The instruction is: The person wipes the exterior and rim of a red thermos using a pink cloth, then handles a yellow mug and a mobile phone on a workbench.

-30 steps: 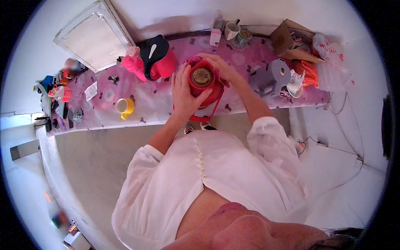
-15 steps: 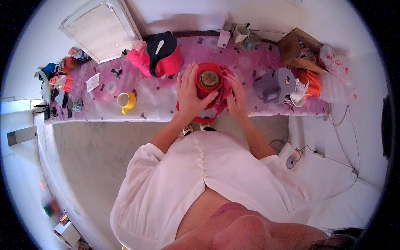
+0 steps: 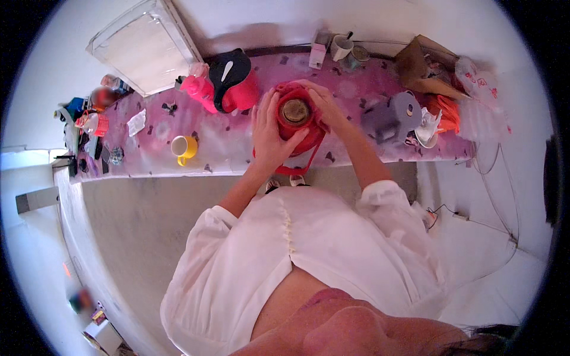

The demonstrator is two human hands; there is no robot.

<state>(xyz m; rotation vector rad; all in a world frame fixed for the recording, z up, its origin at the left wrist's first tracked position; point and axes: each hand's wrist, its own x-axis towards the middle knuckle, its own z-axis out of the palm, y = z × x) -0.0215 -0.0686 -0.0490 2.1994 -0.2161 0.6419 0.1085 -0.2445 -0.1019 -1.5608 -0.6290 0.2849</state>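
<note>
A red thermos flask [image 3: 306,144] with a cork stopper [image 3: 295,110] in its mouth stands upright at the table's near edge, in front of me. My left hand [image 3: 271,137] is wrapped around its left side, thumb across the near shoulder. Against the far right side of the flask, my right hand [image 3: 325,107] presses a crumpled red cloth [image 3: 292,88], its fingers bent over the cloth. The flask's thin red handle [image 3: 316,155] shows on the near right.
A pink-and-black kettle [image 3: 240,89] and a yellow mug [image 3: 189,147] are on the left of the table [image 3: 225,142]. A grey jug [image 3: 389,118], a cardboard box [image 3: 415,65] and an orange bag [image 3: 444,113] lie right. Cups [image 3: 341,47] stand at the back.
My right hand has moved away from me, sliding the red cloth from the flask's right side around to its far side. My left hand keeps its hold on the flask.
</note>
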